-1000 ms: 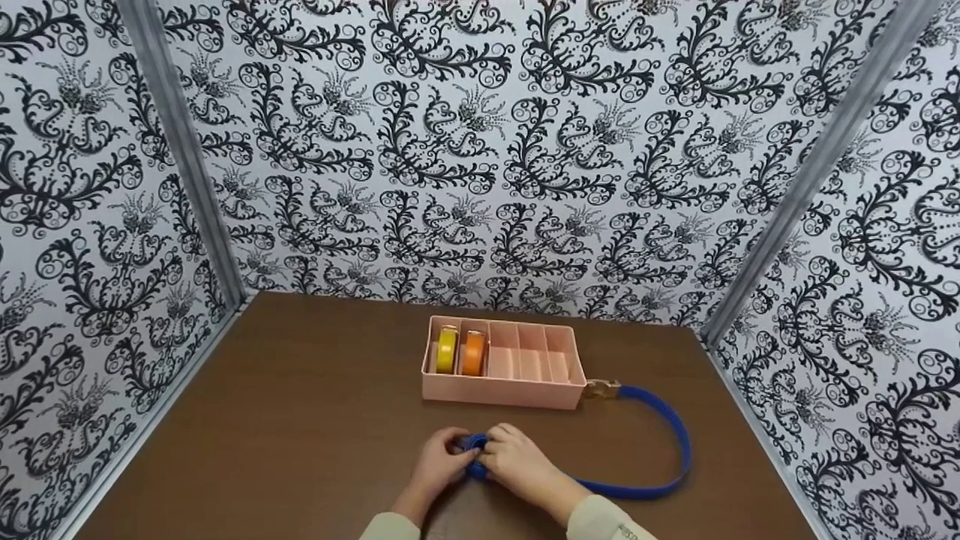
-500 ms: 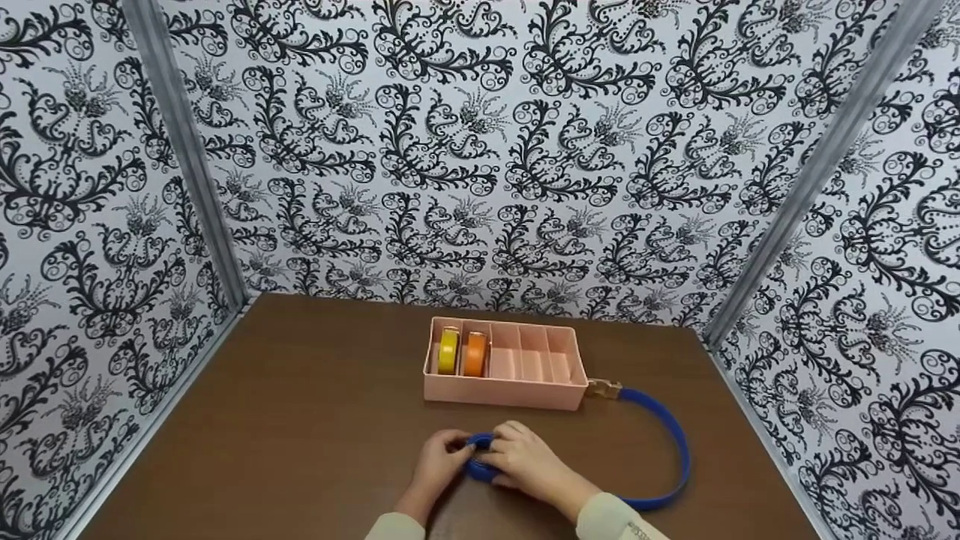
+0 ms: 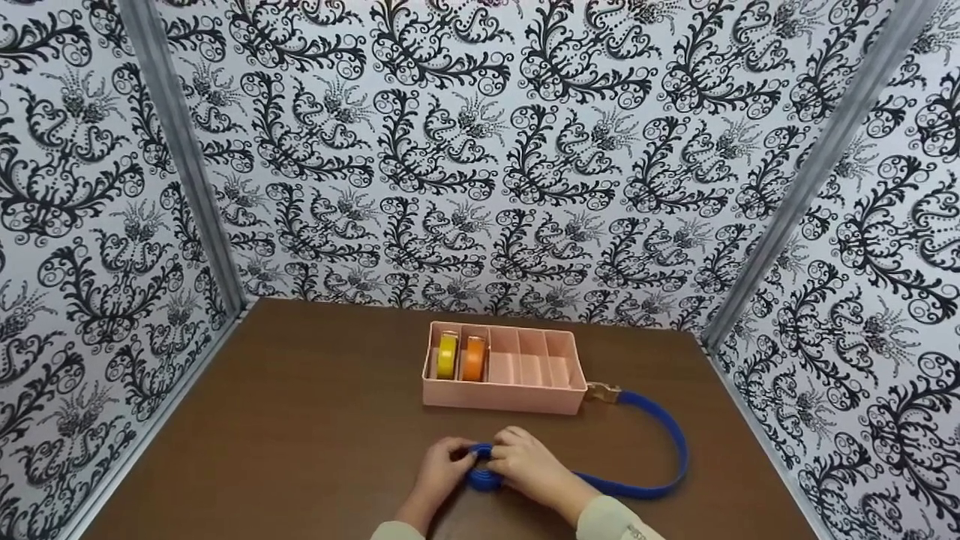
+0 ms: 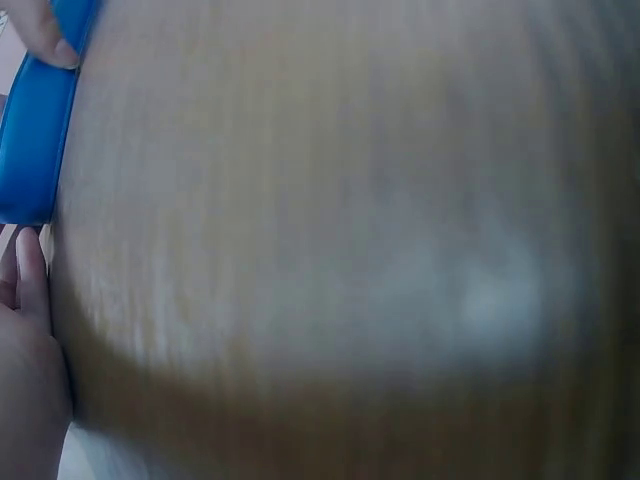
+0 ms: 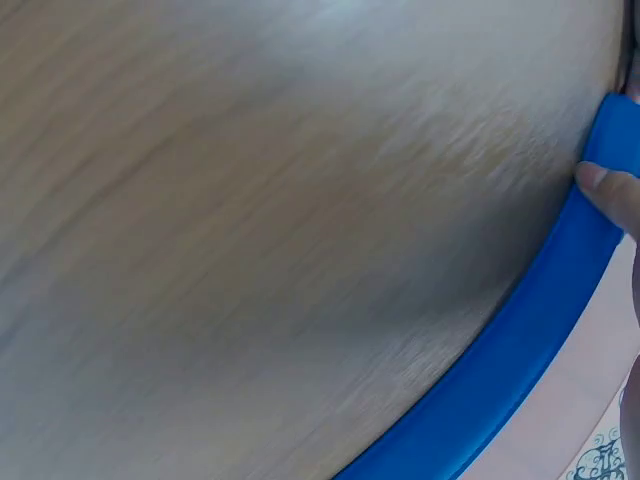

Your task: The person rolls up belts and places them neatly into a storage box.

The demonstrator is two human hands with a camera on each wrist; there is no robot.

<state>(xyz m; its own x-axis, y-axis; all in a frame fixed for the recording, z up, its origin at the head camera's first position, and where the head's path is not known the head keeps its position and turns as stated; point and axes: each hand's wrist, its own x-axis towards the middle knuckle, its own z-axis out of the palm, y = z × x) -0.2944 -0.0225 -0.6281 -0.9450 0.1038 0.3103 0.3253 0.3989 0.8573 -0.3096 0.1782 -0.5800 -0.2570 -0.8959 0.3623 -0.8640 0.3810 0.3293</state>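
A blue belt (image 3: 679,450) lies partly wound into an upright-edged coil (image 3: 486,481) at the front middle of the table. My left hand (image 3: 441,471) pinches the coil's left side with thumb and fingers. On its right side my right hand (image 3: 531,466) grips the coil, fingers reaching over its top. From under the right hand the loose strap curves out to the right and back to a gold-coloured buckle (image 3: 603,392) beside the box. The left wrist view shows the blue band (image 4: 38,140) between both hands; in the right wrist view a thumb (image 5: 612,192) presses the strap's edge.
Behind the hands stands a pink divided box (image 3: 502,397). A rolled yellow belt (image 3: 447,356) and a rolled orange belt (image 3: 474,358) stand in its left compartments. The brown table (image 3: 322,420) is enclosed by patterned walls (image 3: 450,150).
The blue coil shows more fully between the hands, and its turns look wider. My right hand has moved slightly right; the loose strap has shifted a little. The box and its belts stay put.
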